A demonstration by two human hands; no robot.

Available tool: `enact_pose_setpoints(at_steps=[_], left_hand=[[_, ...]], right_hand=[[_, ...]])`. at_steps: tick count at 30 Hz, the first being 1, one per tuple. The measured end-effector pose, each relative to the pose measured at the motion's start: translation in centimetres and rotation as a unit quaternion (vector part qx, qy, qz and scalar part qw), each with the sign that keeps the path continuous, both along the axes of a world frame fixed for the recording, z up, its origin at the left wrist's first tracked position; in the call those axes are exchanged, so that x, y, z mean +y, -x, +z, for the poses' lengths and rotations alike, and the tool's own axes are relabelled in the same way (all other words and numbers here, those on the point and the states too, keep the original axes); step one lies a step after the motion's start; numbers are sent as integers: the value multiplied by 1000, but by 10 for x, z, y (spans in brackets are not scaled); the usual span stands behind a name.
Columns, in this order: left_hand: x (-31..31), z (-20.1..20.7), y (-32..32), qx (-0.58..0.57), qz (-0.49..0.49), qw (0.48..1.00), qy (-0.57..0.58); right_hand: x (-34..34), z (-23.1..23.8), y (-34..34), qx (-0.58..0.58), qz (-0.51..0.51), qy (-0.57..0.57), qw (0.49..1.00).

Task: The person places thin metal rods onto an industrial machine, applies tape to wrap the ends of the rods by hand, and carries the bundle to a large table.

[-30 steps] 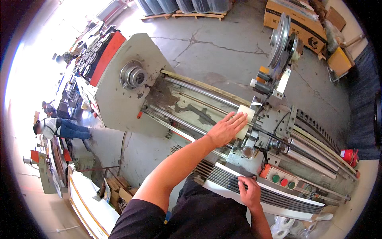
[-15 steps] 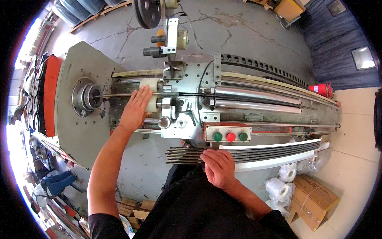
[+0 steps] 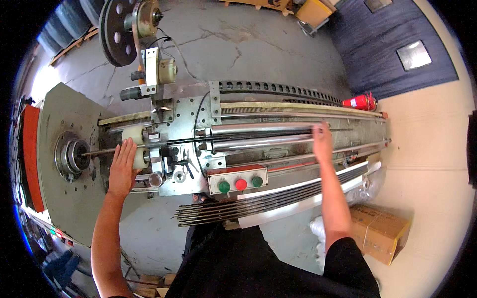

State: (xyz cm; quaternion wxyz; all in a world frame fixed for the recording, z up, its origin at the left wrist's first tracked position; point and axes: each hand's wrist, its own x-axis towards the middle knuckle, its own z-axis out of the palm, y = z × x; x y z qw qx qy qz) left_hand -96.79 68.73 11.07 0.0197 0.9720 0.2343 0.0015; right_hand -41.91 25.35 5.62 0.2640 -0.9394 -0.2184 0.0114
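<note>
My left hand [image 3: 122,169] lies flat, fingers stretched, over a thin metal rod [image 3: 97,151] and against a white roller [image 3: 134,133]. Leftward, the rod enters a round steel chuck [image 3: 72,155]; past the carriage plate [image 3: 186,116], a dark rod [image 3: 186,140] runs on between two shiny steel bars [image 3: 268,128]. My right hand [image 3: 323,141] reaches to the right ends of those bars. Motion smears its fingers, and I cannot tell whether they grip the rod. Nearer me, several dark rods [image 3: 208,213] lie side by side on a white channel-shaped support [image 3: 258,219].
A control box [image 3: 237,180] with green and red buttons sits on the machine's near side. Behind the carriage stands a dark wheel [image 3: 117,32] on an arm. A red fire extinguisher [image 3: 361,102] is at the far right, a cardboard box [image 3: 380,233] at the near right.
My right hand has left the rods on the support and moved far right over the steel bars. My left hand stays at the roller. The whole view has shifted rightward.
</note>
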Motion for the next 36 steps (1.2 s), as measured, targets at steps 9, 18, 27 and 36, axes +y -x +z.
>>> enact_pose_setpoints(at_steps=[9, 18, 27, 36], left_hand=[[-19, 17, 8, -70, 70, 994, 48], [36, -13, 27, 6, 181, 981, -64], [71, -19, 30, 41, 199, 979, -9], [87, -16, 46, 58, 228, 972, -11]], right_hand=[[-89, -74, -173, 55, 70, 147, 985], [-82, -61, -160, 72, 73, 240, 965], [-64, -35, -143, 72, 85, 252, 961], [-49, -17, -107, 40, 101, 220, 969]])
